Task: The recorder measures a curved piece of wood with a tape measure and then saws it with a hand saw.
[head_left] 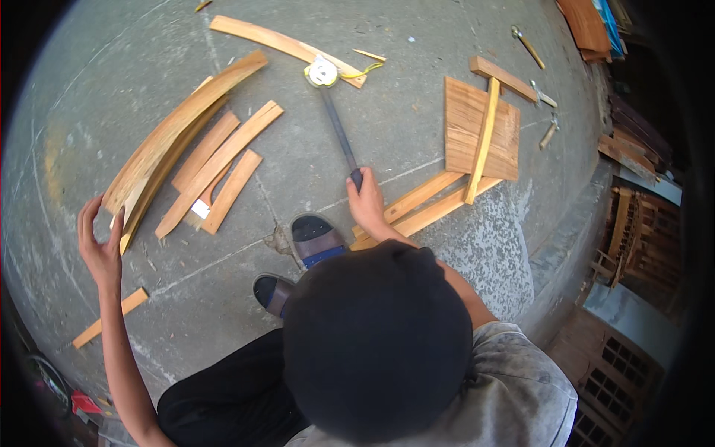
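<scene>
L hand (102,237) pinching curved plank (175,123) at near end! R hand (366,203) clenched w/ dark bar (339,130), tape meas. (322,72) at far tip.

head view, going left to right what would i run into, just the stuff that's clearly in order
Left hand, white scrap, tape measure, right hand, square wooden board, blue sheet.

Light falls evenly; the fisheye rim bends, fading black.
</scene>
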`<state>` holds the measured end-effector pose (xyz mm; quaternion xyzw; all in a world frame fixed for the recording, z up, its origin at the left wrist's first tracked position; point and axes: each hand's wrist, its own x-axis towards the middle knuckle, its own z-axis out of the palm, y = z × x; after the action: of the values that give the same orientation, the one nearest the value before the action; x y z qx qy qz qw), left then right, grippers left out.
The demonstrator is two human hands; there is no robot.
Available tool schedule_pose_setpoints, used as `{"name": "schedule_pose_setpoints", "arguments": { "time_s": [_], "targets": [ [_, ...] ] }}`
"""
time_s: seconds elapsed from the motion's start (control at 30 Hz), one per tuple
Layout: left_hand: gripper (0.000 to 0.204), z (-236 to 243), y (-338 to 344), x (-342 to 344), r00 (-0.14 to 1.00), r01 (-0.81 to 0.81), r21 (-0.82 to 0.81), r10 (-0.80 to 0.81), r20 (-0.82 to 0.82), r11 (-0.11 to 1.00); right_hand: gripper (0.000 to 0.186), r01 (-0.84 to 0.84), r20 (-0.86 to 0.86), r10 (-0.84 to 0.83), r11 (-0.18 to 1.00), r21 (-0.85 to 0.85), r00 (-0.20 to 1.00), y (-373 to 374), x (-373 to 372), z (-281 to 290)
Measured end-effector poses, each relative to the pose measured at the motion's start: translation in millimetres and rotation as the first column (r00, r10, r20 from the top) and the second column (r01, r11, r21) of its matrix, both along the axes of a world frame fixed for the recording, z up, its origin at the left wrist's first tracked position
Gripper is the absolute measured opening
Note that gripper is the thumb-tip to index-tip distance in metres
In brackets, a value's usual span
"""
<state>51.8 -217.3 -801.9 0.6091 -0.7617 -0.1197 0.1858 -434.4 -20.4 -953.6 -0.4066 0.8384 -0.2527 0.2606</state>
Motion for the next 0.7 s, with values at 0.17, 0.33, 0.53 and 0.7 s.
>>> {"name": "schedule_pose_setpoints", "arguments": {
  "time_s": [0.17, 0.33, 0.53, 0.7],
  "targets": [
    [0.043, 56, -7, -52, 0.969, 0.118, -0.156, -0.148, -0.196, 0.981, 0.036, -0.189, -0.129, 0.217, 0.961, 0.203, 0.967, -9, -17, 11],
    [0.042, 109, 4, -45, 0.855, 0.031, -0.158, -0.108, -0.507, 0.987, 0.056, -0.545, -0.040, 0.628, 0.703, 0.457, 0.777, -47, -15, 36],
    [0.045, 170, -23, -29, 0.639, -0.046, -0.348, -0.240, -0.731, 0.936, 0.056, -0.666, -0.153, 0.820, 0.543, 0.512, 0.552, -114, -31, 66],
    [0.058, 173, 6, 19, 0.592, -0.267, -0.319, -0.106, -0.799, 0.909, 0.037, -0.888, -0.031, 0.940, 0.332, 0.317, 0.340, -170, 30, 94]
  ]
}}
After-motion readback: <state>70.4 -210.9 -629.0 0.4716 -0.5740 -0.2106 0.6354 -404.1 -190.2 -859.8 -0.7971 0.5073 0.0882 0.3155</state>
